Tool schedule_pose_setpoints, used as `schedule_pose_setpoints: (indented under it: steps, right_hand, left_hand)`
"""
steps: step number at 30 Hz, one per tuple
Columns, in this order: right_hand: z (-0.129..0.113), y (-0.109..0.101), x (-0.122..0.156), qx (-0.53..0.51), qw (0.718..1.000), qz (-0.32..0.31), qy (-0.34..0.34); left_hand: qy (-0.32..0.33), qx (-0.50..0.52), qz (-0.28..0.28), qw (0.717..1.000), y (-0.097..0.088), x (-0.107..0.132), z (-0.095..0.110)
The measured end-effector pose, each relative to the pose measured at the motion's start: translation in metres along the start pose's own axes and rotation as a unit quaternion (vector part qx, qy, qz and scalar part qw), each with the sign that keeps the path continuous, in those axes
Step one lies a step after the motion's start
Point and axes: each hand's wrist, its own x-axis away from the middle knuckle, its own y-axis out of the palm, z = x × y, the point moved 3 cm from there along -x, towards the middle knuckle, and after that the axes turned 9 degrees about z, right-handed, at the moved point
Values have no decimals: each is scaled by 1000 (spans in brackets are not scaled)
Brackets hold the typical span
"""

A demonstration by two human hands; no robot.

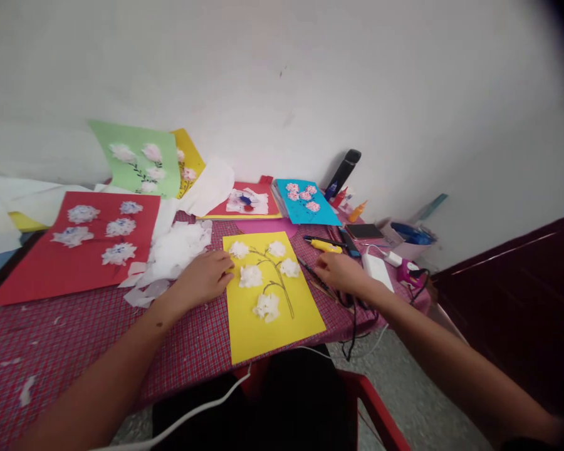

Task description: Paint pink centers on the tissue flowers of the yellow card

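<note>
A yellow sheet (282, 341) lies in front of me, with white crumpled-paper flowers (251, 276) and a drawn dark branch (282, 285) on it. My left hand (207, 274) rests at the sheet's left edge, fingers loosely bent and slightly apart, holding nothing I can see. To the right of the sheet, my right hand (339, 273) is down among pens and cables, its fingers drawn together. Slim dark tools (311, 270) lie by its fingertips; what it grips is hidden. Just beyond it is a yellow pen-like tool (326, 246).
White tissue scraps (181, 247) are heaped beside my left hand. Flower pictures on red (28, 275), green (101, 134) and blue (317, 216) sheets stand or lie around. Paint bottles (357, 211), a phone (364, 232), a white power strip (378, 270) and cables (355, 319) are on the right.
</note>
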Motion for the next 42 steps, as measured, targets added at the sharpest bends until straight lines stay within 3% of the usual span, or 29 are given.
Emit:
schedule_pose_setpoints:
  steps: [3,7,18,23,27,33,38,42]
  right_hand:
    - [-13,7,11,30,999,-35,-12]
    - [-15,10,25,36,999,-29,-11]
    - [9,15,50,-16,999,-13,42]
    - [16,13,67,-55,998,6,17]
    - [9,25,76,-12,999,-20,23]
    - [3,35,67,53,998,-22,-4]
    - [10,31,69,45,998,3,41]
    - [19,19,75,-30,995,65,76]
  left_hand:
    - [-7,3,3,1000,0,0,-1]
    - [-9,6,2,1000,1,1,-2]
    - [-8,4,4,1000,4,-1,-7]
    - [-7,4,4,1000,8,-1,-11]
    - [-9,9,10,1000,9,0,-14]
    - [4,-4,14,1000,8,-1,-13]
    - [-1,-10,16,1000,4,1,-9]
    - [-4,3,19,1000,-1,1,-3]
